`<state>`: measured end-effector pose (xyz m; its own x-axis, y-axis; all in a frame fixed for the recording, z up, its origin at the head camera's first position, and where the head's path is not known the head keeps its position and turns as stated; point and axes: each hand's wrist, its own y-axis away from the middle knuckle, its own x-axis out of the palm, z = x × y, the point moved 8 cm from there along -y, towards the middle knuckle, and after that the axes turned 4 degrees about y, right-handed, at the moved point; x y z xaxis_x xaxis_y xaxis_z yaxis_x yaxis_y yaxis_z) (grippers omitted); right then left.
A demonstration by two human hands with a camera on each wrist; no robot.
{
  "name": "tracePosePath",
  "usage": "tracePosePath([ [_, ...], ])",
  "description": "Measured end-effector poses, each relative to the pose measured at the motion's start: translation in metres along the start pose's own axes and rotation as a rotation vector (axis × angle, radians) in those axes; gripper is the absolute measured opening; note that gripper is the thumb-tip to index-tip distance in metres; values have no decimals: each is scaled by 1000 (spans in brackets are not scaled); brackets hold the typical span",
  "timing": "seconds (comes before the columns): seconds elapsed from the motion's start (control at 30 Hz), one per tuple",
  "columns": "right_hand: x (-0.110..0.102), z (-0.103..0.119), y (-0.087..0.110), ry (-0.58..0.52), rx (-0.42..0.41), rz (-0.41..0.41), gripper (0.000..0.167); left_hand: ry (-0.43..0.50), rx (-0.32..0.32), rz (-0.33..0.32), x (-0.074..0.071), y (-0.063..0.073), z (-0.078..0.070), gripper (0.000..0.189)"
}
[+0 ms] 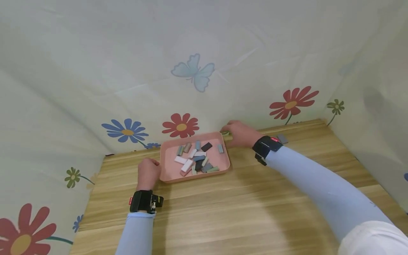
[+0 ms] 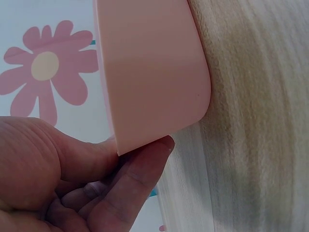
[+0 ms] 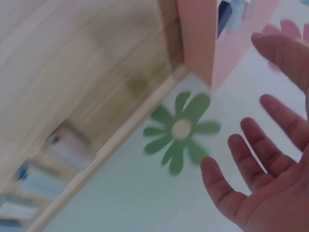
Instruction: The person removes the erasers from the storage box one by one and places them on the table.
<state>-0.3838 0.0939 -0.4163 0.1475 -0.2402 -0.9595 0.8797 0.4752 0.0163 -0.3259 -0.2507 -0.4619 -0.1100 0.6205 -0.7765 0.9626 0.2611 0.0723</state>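
Observation:
A shallow pink tray point(image 1: 195, 180) stands on the table near the back wall, with several small rectangular blocks point(image 1: 187, 165) scattered in it, white, grey, black, blue, green and brownish. At its left side my left hand point(image 1: 148, 174) pinches the tray's rim; the left wrist view shows the thumb and a finger point(image 2: 145, 169) on the corner of the tray wall point(image 2: 154, 63). My right hand point(image 1: 241, 134) is just past the tray's back right corner. In the right wrist view this hand point(image 3: 270, 179) has its fingers spread and holds nothing, apart from the tray wall point(image 3: 197, 43).
Grey blocks point(image 1: 282, 138) lie on the wooden table point(image 1: 223, 212) behind my right wrist. Several blurred blocks point(image 3: 72, 145) line the table's edge in the right wrist view. A flower-printed sheet point(image 1: 223, 102) rises behind the table and along both sides.

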Motion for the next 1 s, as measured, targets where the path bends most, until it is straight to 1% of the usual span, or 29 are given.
tracePosePath([
  [0.1,5,22,-9,54,-56,20,56,7,-10,4,1,0,3,15],
  [0.2,10,37,-17,125,-104,34,55,13,-12,3,2,1,4,16],
  [0.3,17,46,-26,181,-120,54,58,15,-14,-2,3,0,4,16],
  [0.47,37,55,-42,268,-129,110,62,1,-4,-17,2,-2,3,16],
  [0.57,49,59,-48,265,-153,129,56,-8,11,-22,1,-1,2,15],
  [0.67,57,64,-52,211,-161,139,50,-5,8,-15,1,1,3,16],
  [0.83,66,66,-55,158,-134,137,46,-12,-10,-13,1,2,6,17],
  [0.9,70,64,-56,167,-116,129,45,-9,-11,-12,1,1,6,17],
  [1.0,77,61,-57,184,-85,112,41,-3,11,-16,2,0,4,18],
])
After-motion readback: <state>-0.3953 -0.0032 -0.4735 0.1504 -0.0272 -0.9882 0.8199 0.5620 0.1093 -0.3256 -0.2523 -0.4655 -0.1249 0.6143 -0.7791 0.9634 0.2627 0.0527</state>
